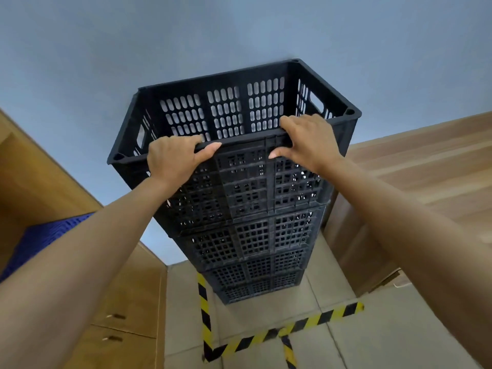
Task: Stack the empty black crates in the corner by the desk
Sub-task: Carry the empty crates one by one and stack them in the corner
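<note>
Head view: looks down a tall stack of black crates standing in a wall corner.
Top crate (pixel 234 110): empty, slotted walls, sits on the stack; whether it is fully seated on the crate below (pixel 250 238) I cannot tell.
Stack below: at least three more black crates under the top crate, the lowest (pixel 262 290) on the floor (pixel 386 339).
Left hand (pixel 175 158): on the top crate's near rim, left of centre; grip curled over the rim, fingers inside, thumb outside, pinching the rim.
Right hand (pixel 310 139): on the same rim, right of centre; grip closed over the rim the same way.
Hazard tape (pixel 292 326): yellow-and-black lines on the floor, in front of and to the left of the stack's foot.
Wooden cabinet (pixel 127 302): left of the stack, with drawer handles.
Wooden panel (pixel 415 187): right of the stack, likely the desk's side.
Blue item (pixel 45 235): left of the stack, partly hidden by the left arm.
Risk: both hands hold only the near rim, so a pull toward the person could tip the top crate or sway the tall stack.
Risk: letting go before the corners mate could leave the top crate crooked and liable to slide off.
</note>
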Demonstrator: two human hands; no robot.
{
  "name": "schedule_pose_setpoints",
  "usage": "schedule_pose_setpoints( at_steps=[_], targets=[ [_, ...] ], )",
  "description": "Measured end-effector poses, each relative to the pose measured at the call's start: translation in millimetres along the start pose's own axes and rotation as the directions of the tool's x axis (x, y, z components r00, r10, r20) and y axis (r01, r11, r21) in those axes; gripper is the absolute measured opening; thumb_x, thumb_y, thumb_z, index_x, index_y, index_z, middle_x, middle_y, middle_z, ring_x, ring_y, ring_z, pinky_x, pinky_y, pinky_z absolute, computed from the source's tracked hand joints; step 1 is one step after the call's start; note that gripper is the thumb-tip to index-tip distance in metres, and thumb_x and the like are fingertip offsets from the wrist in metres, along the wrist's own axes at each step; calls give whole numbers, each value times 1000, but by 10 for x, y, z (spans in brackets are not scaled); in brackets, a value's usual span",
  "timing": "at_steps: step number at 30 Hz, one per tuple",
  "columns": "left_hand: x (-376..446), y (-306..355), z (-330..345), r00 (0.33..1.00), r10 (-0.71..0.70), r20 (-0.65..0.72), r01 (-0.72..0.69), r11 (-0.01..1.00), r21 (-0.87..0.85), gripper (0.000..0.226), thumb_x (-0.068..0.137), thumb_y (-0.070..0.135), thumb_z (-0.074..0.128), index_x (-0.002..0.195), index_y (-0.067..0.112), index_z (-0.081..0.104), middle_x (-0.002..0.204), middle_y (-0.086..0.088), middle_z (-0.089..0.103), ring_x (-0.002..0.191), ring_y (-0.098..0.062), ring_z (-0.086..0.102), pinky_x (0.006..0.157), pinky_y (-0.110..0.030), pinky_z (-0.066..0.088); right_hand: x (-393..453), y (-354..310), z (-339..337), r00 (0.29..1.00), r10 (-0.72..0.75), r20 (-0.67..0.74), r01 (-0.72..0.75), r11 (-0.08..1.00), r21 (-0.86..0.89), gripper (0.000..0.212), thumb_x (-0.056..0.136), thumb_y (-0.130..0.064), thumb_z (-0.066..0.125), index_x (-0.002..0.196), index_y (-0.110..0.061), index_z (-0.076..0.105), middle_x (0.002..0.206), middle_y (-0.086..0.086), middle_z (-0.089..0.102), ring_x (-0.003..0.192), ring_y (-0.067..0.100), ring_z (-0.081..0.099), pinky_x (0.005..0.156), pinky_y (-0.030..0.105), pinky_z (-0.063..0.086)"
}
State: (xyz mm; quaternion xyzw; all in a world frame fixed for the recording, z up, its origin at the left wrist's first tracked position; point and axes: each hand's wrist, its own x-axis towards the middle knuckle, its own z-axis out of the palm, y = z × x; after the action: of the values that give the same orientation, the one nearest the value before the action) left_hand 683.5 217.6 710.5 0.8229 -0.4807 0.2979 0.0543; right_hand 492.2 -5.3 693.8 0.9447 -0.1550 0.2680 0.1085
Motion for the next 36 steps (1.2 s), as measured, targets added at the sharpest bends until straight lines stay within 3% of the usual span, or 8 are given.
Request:
schedule_pose_setpoints(
  at_steps=[6,10,16,20,23,29,34,36],
  targets=[
    [13,-65,34,1000,5,-16,-6,1000,-6,74,89,75,19,64,19,58,48,0,51,45,-21,51,44,-24,30,21,-54,-5,1000,19,-13,-19,1000,-5,66,67,-76,57,82,-14,42,68,-2,49,61,21,47,65,35,41],
    [-1,-51,23,1000,-6,3,6,1000,12,76,88,76,15,68,19,60,52,0,55,48,-20,53,45,-27,33,36,-76,-41,1000,-5,-7,5,1000,-11,63,67,-73,62,79,-20,31,66,-7,41,58,17,40,62,31,34],
    [54,55,12,998,-56,1,56,998,-12,73,89,75,18,60,16,50,48,0,49,44,-20,49,46,-27,29,204,59,-41,998,5,65,-2,999,-43,62,63,-72,67,75,-20,35,63,-9,42,59,17,40,70,32,26],
    [112,127,25,996,-85,7,85,996,-1,73,88,76,15,57,16,44,45,-1,47,41,-20,44,46,-30,32,295,213,1,995,-31,97,35,998,-43,61,62,-77,61,75,-23,35,61,-11,43,59,15,41,73,34,31],
    [109,177,21,993,-99,56,97,994,45,78,87,76,9,62,16,53,48,0,51,43,-19,49,47,-33,39,294,277,-4,993,-57,103,60,998,-29,61,62,-78,61,73,-25,33,56,-15,36,54,14,41,73,35,39],
    [94,203,-60,987,-98,127,95,995,23,73,88,75,12,69,17,53,55,2,55,48,-18,53,47,-31,44,195,247,-21,994,-42,103,39,999,32,59,66,-74,64,76,-23,38,65,-11,44,62,16,45,74,35,33],
    [3,235,-129,975,-100,198,97,995,23,67,88,76,11,78,20,47,62,4,55,55,-19,56,52,-32,45,162,316,-108,967,-117,225,107,993,57,60,73,-84,45,84,-25,46,71,-10,53,66,16,56,64,32,44],
    [-2,238,-178,970,-85,228,91,996,-15,66,87,76,11,80,20,45,63,4,55,57,-19,56,52,-32,44,151,332,-181,950,-134,281,104,988,118,66,73,-88,34,90,-25,46,72,-10,53,66,15,53,68,35,45]
  ],
)
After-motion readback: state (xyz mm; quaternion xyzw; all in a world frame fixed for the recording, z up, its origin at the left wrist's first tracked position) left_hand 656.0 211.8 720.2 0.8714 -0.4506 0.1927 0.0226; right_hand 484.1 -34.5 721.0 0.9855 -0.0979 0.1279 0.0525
